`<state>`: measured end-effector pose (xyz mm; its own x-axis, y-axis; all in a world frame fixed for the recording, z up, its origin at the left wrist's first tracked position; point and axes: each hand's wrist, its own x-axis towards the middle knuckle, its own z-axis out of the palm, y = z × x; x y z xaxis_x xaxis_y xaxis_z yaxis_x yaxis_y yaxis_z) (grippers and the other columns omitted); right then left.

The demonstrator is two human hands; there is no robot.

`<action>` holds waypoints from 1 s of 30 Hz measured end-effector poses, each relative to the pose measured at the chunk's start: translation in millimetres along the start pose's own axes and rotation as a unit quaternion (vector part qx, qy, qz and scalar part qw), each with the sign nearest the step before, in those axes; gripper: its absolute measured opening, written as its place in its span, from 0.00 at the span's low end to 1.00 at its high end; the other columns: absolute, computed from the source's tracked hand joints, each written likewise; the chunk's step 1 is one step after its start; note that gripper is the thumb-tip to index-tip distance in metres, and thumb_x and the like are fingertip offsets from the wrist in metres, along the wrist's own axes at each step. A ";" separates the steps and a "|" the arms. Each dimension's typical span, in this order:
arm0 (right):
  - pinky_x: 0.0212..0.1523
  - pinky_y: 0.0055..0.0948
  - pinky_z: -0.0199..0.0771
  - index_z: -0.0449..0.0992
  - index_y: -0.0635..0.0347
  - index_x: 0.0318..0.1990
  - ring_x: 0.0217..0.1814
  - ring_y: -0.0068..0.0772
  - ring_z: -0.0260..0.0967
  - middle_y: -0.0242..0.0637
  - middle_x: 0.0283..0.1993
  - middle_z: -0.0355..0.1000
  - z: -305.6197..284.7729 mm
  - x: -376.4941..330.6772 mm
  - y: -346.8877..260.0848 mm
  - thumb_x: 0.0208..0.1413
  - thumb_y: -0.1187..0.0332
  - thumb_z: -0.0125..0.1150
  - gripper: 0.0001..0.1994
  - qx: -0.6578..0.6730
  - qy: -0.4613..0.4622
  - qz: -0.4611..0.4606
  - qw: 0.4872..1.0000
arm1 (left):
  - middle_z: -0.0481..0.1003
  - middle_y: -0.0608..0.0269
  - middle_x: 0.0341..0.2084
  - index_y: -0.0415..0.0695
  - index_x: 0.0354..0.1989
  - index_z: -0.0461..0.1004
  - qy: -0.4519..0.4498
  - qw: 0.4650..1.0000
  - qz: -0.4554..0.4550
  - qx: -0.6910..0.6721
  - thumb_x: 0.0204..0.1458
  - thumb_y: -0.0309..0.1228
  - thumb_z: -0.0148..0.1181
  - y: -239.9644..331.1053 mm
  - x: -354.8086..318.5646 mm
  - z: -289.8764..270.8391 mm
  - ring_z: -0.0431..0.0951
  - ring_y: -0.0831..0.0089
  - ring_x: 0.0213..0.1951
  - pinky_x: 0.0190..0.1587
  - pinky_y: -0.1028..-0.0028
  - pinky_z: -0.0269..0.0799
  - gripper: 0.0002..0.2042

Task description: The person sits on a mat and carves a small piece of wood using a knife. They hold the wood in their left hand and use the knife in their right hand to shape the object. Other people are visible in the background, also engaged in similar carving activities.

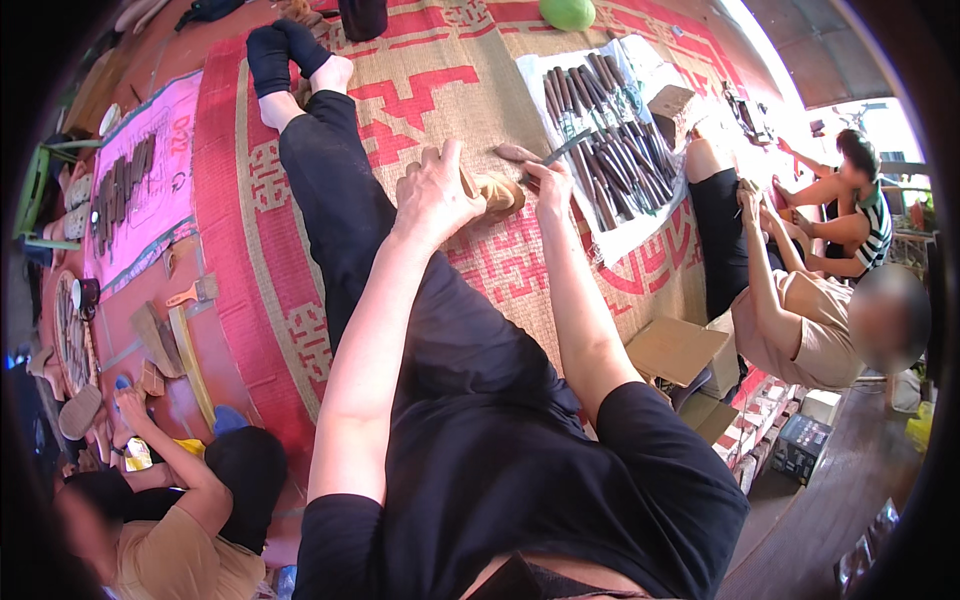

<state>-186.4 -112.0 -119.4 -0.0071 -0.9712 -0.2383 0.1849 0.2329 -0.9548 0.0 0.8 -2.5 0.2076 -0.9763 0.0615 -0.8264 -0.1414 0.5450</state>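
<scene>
In front of me, over the patterned mat (520, 250), my left hand (432, 192) is closed around a yellowish-brown carved wooden piece (500, 192) and partly covers it. My right hand (550, 188) pinches a slim tool with a flat grey blade (567, 147), which points up and to the right; its lower end is hidden at the fingers, close to the wooden piece. A brown rounded object (514, 153) shows just beyond the right hand, and I cannot tell whether it is held. Further right, several carving tools with dark handles (625, 165) lie in rows on a white sheet (655, 60).
My outstretched leg (335, 190) lies left of my hands. A pink cloth (165, 190) bears more tools. An open cardboard box (678, 350) stands by my right elbow. Co-workers sit at lower left (190, 510) and right (790, 330). A green round object (567, 12) lies far ahead.
</scene>
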 end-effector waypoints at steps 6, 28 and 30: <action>0.33 0.23 0.76 0.74 0.65 0.32 0.28 0.27 0.75 0.39 0.30 0.76 5.9 -10.8 -14.5 0.47 0.80 0.61 0.04 0.016 -0.034 0.052 0.998 | 0.72 0.44 0.43 0.45 0.50 0.61 -0.003 1.000 -0.018 -0.006 0.40 0.38 0.65 -1.8 0.5 -0.8 0.76 0.46 0.44 0.44 0.55 0.74 0.28; 0.31 0.23 0.72 0.77 0.70 0.35 0.27 0.27 0.72 0.39 0.29 0.76 20.3 -4.7 2.1 0.44 0.82 0.61 0.09 0.057 -0.026 0.055 0.997 | 0.72 0.43 0.40 0.44 0.49 0.62 0.020 1.000 0.006 -0.016 0.41 0.37 0.64 0.4 0.5 3.4 0.76 0.44 0.42 0.44 0.54 0.74 0.26; 0.30 0.23 0.70 0.78 0.70 0.36 0.28 0.27 0.72 0.39 0.30 0.77 21.2 -6.5 -2.6 0.43 0.83 0.60 0.10 0.003 0.030 0.025 0.999 | 0.72 0.43 0.40 0.44 0.48 0.62 0.037 0.999 0.022 -0.014 0.41 0.37 0.64 -3.4 -0.6 5.3 0.76 0.45 0.41 0.42 0.54 0.75 0.26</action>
<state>-166.0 -107.4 -111.6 -0.0574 -0.9533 -0.2967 0.1922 0.2811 -0.9403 0.0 1.0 -8.7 0.2098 -0.9667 0.1465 -0.8208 -0.0928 0.5636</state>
